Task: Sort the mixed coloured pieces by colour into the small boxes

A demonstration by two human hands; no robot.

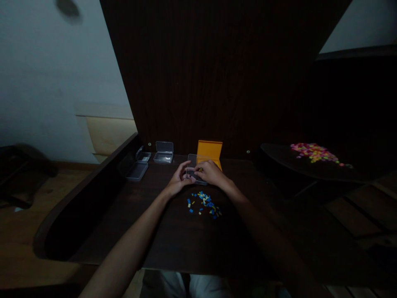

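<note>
Here, left hand (179,178) clasps clear plastic box (192,159) at its left; right hand (211,171) bunched over it, cannot tell if pinching. Toy bricks (205,200) lie nearside, long axis slanting near-right, far end nearer left hand.

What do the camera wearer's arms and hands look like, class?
The left hand and right hand are ungloved. The left forearm is slim, sleeveless and unadorned; the right forearm is bare where visible, its elbow end lost in shadow.
</note>
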